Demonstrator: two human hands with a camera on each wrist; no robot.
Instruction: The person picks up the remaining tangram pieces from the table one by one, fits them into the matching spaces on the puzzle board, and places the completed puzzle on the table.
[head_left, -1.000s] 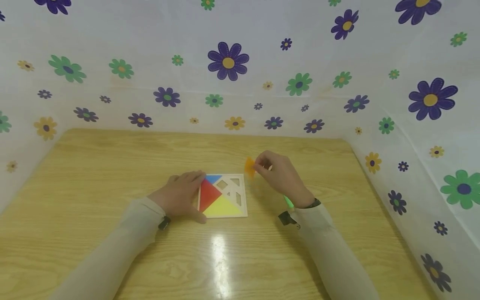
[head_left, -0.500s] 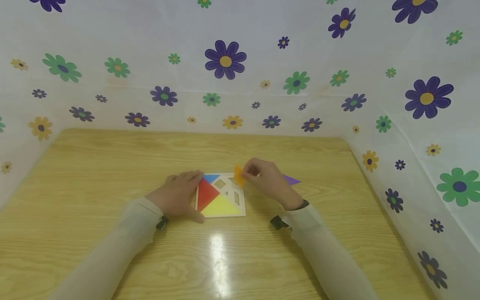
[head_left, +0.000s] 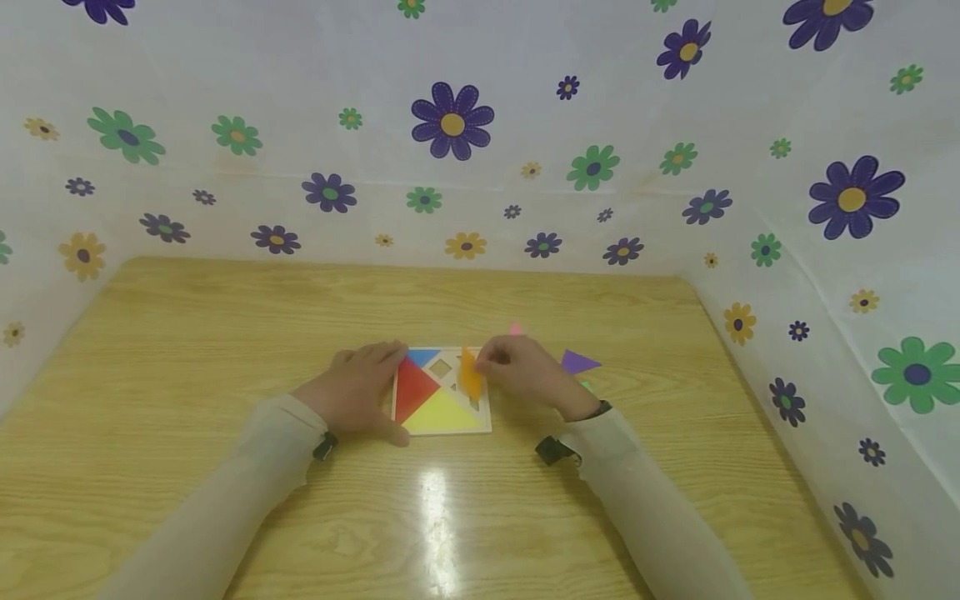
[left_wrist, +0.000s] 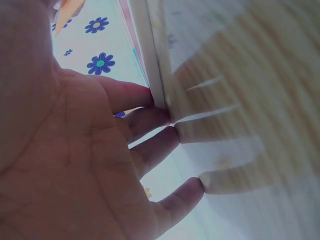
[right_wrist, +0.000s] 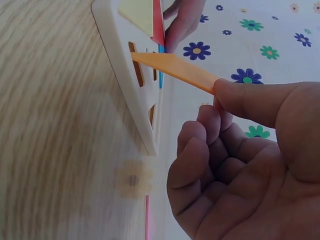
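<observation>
My right hand (head_left: 519, 373) pinches an orange tangram piece (head_left: 470, 375) by one end between thumb and fingers. The piece stands tilted over the right part of a white tangram board (head_left: 487, 419); in the right wrist view, its far end is right at a slot in the board. Red (head_left: 414, 390), yellow (head_left: 446, 414) and blue (head_left: 423, 357) pieces lie fitted in the board, and several recesses on its right side are bare. My left hand (head_left: 352, 390) rests at the board's left edge, its fingertips (left_wrist: 192, 187) down on the tabletop and against the corner.
Right of the board lie a purple triangle (head_left: 579, 362), a green piece (head_left: 587, 386) partly behind the right wrist, and a pink piece (head_left: 516, 329) partly hidden by the right hand. A flowered cloth (head_left: 375, 150) rises behind the wooden table (head_left: 225, 333) and along its sides.
My right hand has carried the orange piece left and nearer, from beside the board to over its recesses. The purple and pink pieces have come into sight. The left hand stays at the board.
</observation>
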